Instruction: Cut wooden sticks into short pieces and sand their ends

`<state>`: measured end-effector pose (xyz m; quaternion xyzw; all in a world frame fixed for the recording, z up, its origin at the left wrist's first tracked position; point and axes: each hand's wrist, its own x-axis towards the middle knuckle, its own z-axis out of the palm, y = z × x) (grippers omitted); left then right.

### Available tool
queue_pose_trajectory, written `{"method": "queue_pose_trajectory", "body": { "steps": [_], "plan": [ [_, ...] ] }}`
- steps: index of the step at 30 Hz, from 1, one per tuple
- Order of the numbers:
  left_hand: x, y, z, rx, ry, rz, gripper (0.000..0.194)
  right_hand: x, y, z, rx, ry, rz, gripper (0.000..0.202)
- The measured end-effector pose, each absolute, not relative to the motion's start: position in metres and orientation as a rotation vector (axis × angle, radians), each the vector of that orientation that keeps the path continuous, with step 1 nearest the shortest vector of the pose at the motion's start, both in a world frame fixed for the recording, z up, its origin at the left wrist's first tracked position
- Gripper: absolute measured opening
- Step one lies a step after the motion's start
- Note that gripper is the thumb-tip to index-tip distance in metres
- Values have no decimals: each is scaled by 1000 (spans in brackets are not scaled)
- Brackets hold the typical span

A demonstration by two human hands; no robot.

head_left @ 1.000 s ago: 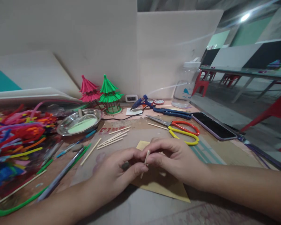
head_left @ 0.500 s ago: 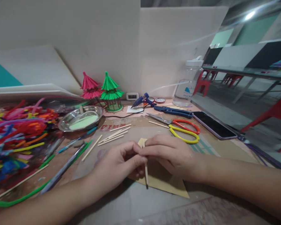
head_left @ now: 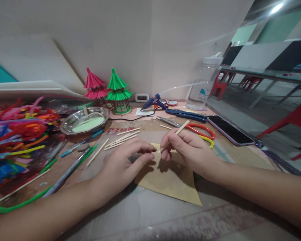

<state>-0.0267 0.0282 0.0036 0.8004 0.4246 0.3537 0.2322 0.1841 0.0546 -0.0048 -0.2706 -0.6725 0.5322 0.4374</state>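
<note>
My right hand (head_left: 188,144) pinches a short thin wooden stick (head_left: 182,127), which slants up to the right with its lower end near my left fingertips. My left hand (head_left: 132,155) is beside it with curved fingers; a gap shows between thumb and forefinger, and nothing is visible in it. Under both hands lies a tan sheet of paper (head_left: 170,187), partly covered by them and their shadow. Several similar loose sticks (head_left: 121,140) lie just beyond my left hand. Scissors (head_left: 200,130) with orange and yellow handles rest behind my right hand, which hides part of them.
A pile of colourful pipe cleaners (head_left: 17,144) fills the left side, near a metal dish (head_left: 65,125). Behind stand red (head_left: 95,85) and green (head_left: 119,88) pagoda-like models, a blue glue gun (head_left: 153,102) and a water bottle (head_left: 203,87). A phone (head_left: 229,130) lies right.
My hands have moved apart slightly. The stick, upright between both hands before, is now tilted in my right hand alone, its upper end raised to the right. More of the tan sheet shows.
</note>
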Motion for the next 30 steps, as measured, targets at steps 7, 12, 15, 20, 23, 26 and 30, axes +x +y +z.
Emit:
{"method": "queue_pose_trajectory", "body": {
  "steps": [7,12,15,20,23,26,30],
  "plan": [
    [-28,27,-1,2326,1052,1005,6,177,54,-10,-707,-1470,1690,43],
    [-28,28,0,2369,1030,982,9,179,52,-10,-713,-1535,1656,42],
    [-27,28,0,2392,1028,965,11,180,52,-11,-679,-1585,1620,42],
    [-27,28,-1,2414,998,909,15,181,51,-12,-642,-1647,1593,38],
    [-29,32,-4,2429,1087,831,19,184,53,-11,-661,-1706,1486,31],
    [-31,39,-9,2495,1174,715,16,190,59,-9,-731,-1991,1227,22],
    [-33,45,-16,2574,1166,509,26,192,64,-10,-731,-2328,976,22]
  ]
}}
